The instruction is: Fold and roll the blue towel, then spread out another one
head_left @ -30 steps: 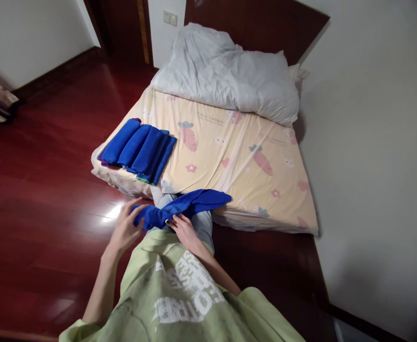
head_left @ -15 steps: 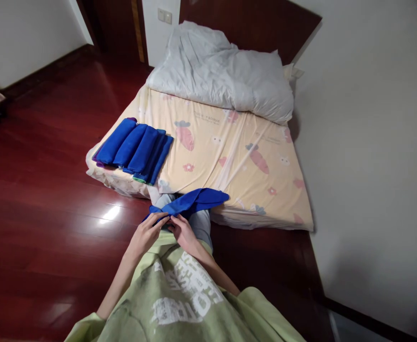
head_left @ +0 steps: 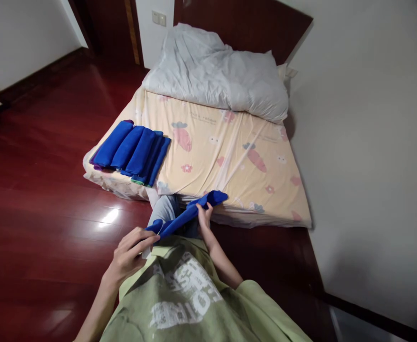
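A blue cloth (head_left: 179, 221) is stretched slantwise between my hands, in front of my legs at the bed's near edge. My left hand (head_left: 131, 251) pinches its lower left end. Farther right and forward, my right hand (head_left: 204, 216) grips the cloth close to its other end, which sticks out past the fingers over the edge of the bed. On the left corner of the bed lie several folded blue cloths (head_left: 131, 149) side by side, overlapping, with purple and green edges showing beneath.
The bed (head_left: 237, 156) has a yellow sheet with carrot prints. A bunched grey-white quilt (head_left: 222, 76) lies at its head. A white wall (head_left: 368, 156) stands on the right, and dark red floor (head_left: 44, 209) spreads out on the left.
My hands were close together on the cloth. Now they are apart, the left nearer my body and leftward, the right forward and rightward, with the cloth drawn out into a narrow strip.
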The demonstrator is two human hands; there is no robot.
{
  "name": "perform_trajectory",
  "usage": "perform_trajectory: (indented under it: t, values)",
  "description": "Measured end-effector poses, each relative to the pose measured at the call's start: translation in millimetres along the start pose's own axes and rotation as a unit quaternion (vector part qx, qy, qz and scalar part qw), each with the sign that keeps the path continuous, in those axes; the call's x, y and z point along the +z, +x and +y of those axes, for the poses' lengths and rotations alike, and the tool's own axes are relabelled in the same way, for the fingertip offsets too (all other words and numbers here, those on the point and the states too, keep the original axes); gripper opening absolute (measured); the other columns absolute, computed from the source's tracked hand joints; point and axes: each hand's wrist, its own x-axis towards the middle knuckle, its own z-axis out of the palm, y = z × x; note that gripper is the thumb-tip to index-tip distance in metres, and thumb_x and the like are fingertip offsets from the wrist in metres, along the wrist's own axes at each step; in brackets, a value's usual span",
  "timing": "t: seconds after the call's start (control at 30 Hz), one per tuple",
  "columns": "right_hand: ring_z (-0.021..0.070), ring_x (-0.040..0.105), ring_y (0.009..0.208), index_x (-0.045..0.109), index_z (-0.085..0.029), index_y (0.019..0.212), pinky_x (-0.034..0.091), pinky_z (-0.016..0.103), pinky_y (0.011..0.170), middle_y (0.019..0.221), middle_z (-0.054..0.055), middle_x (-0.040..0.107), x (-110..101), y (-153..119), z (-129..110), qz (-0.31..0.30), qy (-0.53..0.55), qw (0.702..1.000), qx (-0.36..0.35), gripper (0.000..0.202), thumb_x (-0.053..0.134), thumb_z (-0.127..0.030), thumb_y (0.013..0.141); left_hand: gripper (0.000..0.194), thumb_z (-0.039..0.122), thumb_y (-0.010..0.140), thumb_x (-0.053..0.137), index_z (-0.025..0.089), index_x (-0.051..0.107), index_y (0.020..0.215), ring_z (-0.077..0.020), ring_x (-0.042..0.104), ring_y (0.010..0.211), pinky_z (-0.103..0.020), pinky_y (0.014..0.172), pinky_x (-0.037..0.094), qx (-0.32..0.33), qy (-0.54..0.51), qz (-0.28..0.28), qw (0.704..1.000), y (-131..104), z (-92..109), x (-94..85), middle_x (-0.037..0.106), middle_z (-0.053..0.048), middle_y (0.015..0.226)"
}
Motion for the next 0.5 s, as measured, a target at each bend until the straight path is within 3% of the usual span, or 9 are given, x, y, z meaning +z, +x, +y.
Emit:
perform_trajectory:
  t: [0.07, 0.1, 0.27, 0.4, 0.5]
  values:
    - [0.0209, 0.067, 0.086, 0.059, -0.018, 0.119, 0.054, 0.033, 0.076, 0.103, 0.010, 0.070, -19.6, 16.2, -0.3, 0.079, -0.058, 0.995, -0.024, 0.049, 0.059, -0.043, 0.076, 0.035, 0.006, 0.089, 0.059, 0.024, 0.070, 0.116, -0.0169, 0.069, 0.077, -0.032, 0.075, 0.058, 0.008, 0.020, 0.033, 0.999, 2.6, 0.1, -4.7, 0.074, -0.006, 0.092]
    - [0.0216, 0.067, 0.089, 0.062, -0.017, 0.116, 0.054, 0.034, 0.079, 0.106, 0.011, 0.071, -30.0, 22.4, -1.4, 0.084, -0.075, 0.993, -0.030, 0.048, 0.058, -0.043, 0.076, 0.032, 0.006, 0.088, 0.061, 0.024, 0.071, 0.113, -0.0165, 0.070, 0.075, -0.031, 0.075, 0.059, 0.014, 0.036, 0.050, 0.998, 4.0, -0.5, -6.5, 0.074, -0.006, 0.090]
    - [0.0234, 0.068, 0.096, 0.075, -0.018, 0.095, 0.053, 0.037, 0.090, 0.100, 0.008, 0.076, -82.5, 32.9, -7.9, -0.043, -0.172, 0.979, -0.097, 0.037, 0.043, -0.034, 0.084, 0.017, 0.011, 0.081, 0.069, 0.023, 0.073, 0.092, -0.0160, 0.070, 0.065, -0.032, 0.070, 0.062, 0.005, 0.117, 0.180, 0.977, 9.7, -5.6, -17.0, 0.074, -0.002, 0.079]
    - [0.0214, 0.065, 0.101, 0.074, -0.023, 0.110, 0.051, 0.035, 0.093, 0.107, 0.005, 0.074, -108.4, 25.0, -4.3, -0.136, -0.332, 0.913, -0.195, 0.042, 0.049, -0.014, 0.078, 0.013, 0.013, 0.072, 0.074, 0.024, 0.071, 0.078, -0.0174, 0.065, 0.056, -0.035, 0.055, 0.060, -0.022, 0.128, 0.264, 0.956, 12.6, -6.5, -28.0, 0.071, 0.001, 0.069]
    - [0.0224, 0.060, 0.101, 0.074, -0.023, 0.102, 0.051, 0.034, 0.088, 0.102, 0.007, 0.071, -111.0, 20.8, 8.1, -0.145, -0.436, 0.852, -0.250, 0.038, 0.052, -0.006, 0.077, 0.008, 0.018, 0.069, 0.072, 0.024, 0.068, 0.072, -0.0193, 0.062, 0.050, -0.038, 0.048, 0.056, -0.070, 0.095, 0.307, 0.944, 13.3, -5.0, -33.4, 0.067, 0.000, 0.063]
